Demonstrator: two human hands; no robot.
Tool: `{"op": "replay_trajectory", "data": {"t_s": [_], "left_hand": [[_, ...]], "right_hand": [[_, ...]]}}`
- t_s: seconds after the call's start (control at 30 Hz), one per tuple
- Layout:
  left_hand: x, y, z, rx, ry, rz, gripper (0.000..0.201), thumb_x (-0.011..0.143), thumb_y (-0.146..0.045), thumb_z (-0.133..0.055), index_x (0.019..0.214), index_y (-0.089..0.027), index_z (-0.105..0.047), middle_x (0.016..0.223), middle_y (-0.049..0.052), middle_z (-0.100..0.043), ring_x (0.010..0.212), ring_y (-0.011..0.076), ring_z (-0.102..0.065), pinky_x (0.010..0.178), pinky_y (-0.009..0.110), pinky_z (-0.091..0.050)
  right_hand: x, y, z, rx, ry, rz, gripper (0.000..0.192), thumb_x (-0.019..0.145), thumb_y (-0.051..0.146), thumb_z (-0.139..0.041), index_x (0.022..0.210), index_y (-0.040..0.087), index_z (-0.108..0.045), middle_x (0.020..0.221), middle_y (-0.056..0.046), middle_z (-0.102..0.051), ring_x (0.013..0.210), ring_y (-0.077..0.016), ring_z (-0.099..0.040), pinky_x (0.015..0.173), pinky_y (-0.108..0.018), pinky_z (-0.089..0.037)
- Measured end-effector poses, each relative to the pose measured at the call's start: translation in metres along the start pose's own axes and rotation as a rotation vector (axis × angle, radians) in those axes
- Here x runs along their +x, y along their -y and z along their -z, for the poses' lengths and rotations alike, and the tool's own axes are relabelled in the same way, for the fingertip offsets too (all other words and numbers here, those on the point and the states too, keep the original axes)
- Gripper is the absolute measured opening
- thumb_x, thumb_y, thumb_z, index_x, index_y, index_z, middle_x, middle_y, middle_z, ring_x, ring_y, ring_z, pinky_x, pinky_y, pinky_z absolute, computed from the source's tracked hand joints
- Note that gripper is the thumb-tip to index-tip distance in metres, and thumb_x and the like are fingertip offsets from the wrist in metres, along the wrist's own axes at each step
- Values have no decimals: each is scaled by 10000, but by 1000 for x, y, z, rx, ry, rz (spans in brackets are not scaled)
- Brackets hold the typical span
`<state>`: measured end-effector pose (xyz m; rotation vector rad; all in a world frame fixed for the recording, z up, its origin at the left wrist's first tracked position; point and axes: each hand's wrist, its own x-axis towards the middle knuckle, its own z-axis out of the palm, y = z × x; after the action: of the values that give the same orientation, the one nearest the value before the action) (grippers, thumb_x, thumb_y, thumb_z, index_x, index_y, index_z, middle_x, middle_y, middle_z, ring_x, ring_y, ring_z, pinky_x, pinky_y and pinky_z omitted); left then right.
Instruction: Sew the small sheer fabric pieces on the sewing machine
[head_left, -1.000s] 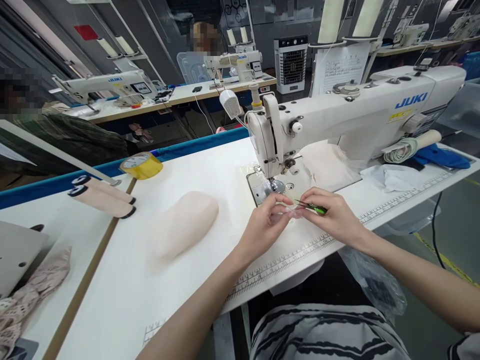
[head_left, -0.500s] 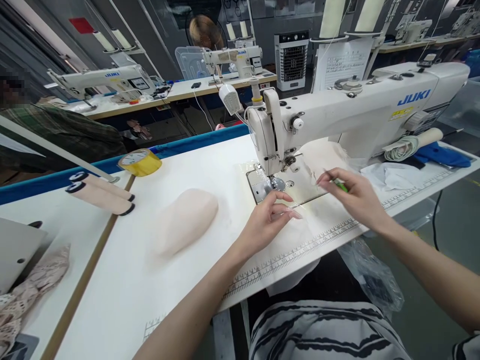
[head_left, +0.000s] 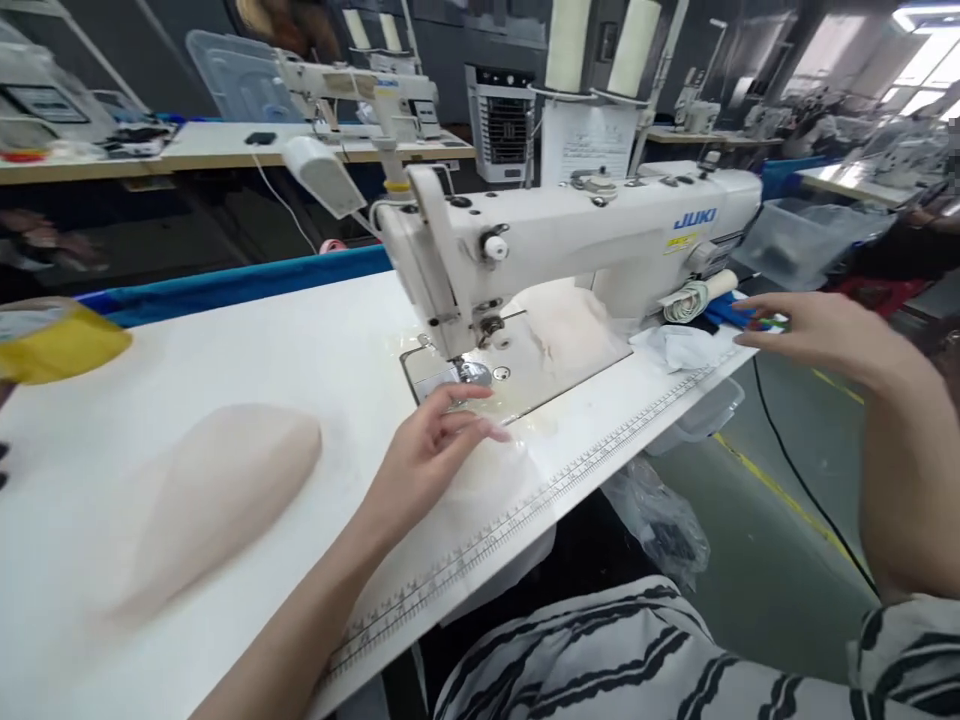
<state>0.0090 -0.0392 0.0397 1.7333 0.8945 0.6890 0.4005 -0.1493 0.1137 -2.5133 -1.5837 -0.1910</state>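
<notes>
Left hand: the left hand [head_left: 435,440] lies on the white table [head_left: 300,340] just in front of the needle, fingers spread and loosely curled, resting on a pale sheer fabric piece [head_left: 487,480]; it pins rather than grips, likely to keep the thin cloth flat and in place by the needle.
Right hand: the right hand [head_left: 810,330] is stretched well out to the right end of the table, fingers together around small green-handled snips [head_left: 772,323], beside a blue cloth [head_left: 727,312]; blur hides how tightly it holds them.
Tape roll: a yellow tape roll [head_left: 52,340] sits at the far left edge, blurred, clear of the sewing area.
Fabric stack: a mound of pale pink fabric [head_left: 217,490] lies left of the left hand, near enough to reach without crowding the needle.
Sewing machine: a white sewing machine [head_left: 585,235] stands mid-table, its presser foot [head_left: 469,372] just beyond the left fingertips.
Behind the machine arm: more pale fabric [head_left: 570,325] lies heaped on the bed, seemingly pushed past the needle.
Right side: a rolled cloth [head_left: 694,297] and a crumpled white scrap [head_left: 679,348] rest near the machine's base.
Table edge: a printed ruler strip [head_left: 525,515] runs along the front edge, handy for measuring.
</notes>
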Motion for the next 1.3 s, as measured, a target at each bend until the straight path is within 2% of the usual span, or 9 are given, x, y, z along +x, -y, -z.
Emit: {"op": "replay_trajectory", "data": {"t_s": [0.17, 0.3, 0.5, 0.67, 0.77, 0.9, 1.0, 1.13, 1.3], "left_hand": [[0, -4, -2, -8, -24, 58, 337, 829, -411, -544, 1104, -215, -542, 759, 27, -694, 387, 48, -251, 389, 187, -232], [0, -4, -2, -1, -36, 68, 328, 810, -365, -538, 1095, -202, -553, 759, 29, -696, 374, 45, -258, 382, 188, -223], [1, 2, 0, 7, -21, 46, 319, 838, -345, -518, 1119, -198, -546, 778, 35, -706, 379, 46, -270, 384, 185, -229], [0, 1, -2, -36, -21, 26, 289, 843, -309, -513, 1106, -193, -540, 782, 32, -699, 365, 37, -288, 367, 180, -238], [-1, 3, -3, -77, -21, 14, 269, 855, -291, -501, 1102, -193, -548, 707, 10, -677, 360, 58, -409, 403, 200, -348], [-4, 6, -5, -110, -9, -32, 321, 904, -277, -472, 1209, -202, -540, 596, -19, -636, 568, 140, -638, 641, 269, -512], [-7, 5, -7, -161, 11, -17, 331, 920, -286, -469, 1225, -221, -581, 775, 25, -715, 692, 167, -682, 712, 300, -533], [-8, 1, -8, -376, 1, 59, 277, 919, -269, -478, 1120, -199, -655, 1079, 68, -700, 934, 207, -681, 865, 326, -519], [-8, 3, -7, -688, 34, 99, 272, 924, -201, -454, 1121, -194, -642, 1285, 69, -597, 1106, 224, -620, 966, 310, -469]], "right_hand": [[6, 20, -48, 148, 254, 202, 412, 878, 416, -455, 1206, 211, -597, 1189, -70, -638, 986, -230, -604, 745, -294, -442], [3, 42, -76, 153, 323, 315, 316, 833, 379, -519, 1084, 225, -631, 1057, -47, -681, 902, -209, -622, 664, -269, -447], [-1, 61, -86, -28, 97, 136, 323, 856, 397, -479, 1046, 185, -632, 1021, -121, -675, 845, -278, -611, 540, -310, -336], [-5, 72, -80, -45, -5, 141, 260, 859, 400, -508, 986, 222, -648, 975, -86, -691, 821, -285, -615, 518, -313, -309], [-19, 97, -72, 198, -6, 307, 201, 869, 399, -525, 905, 251, -657, 850, -36, -692, 688, -215, -611, 535, -308, -363], [-62, 158, -64, 668, 64, 799, 164, 917, 287, -492, 1006, 232, -619, 983, -38, -676, 677, -139, -609, 593, -275, -446], [-95, 208, -70, 624, -104, 1014, 148, 914, 241, -494, 994, 188, -608, 1005, -57, -673, 770, -159, -618, 596, -283, -448], [-114, 247, -90, 457, -275, 977, 227, 862, 346, -572, 974, 151, -608, 991, -98, -658, 867, -244, -585, 663, -357, -459], [-99, 242, -111, 360, -407, 888, 232, 851, 58, -500, 1062, 123, -574, 1030, -91, -632, 885, -217, -556, 731, -335, -455]]}}
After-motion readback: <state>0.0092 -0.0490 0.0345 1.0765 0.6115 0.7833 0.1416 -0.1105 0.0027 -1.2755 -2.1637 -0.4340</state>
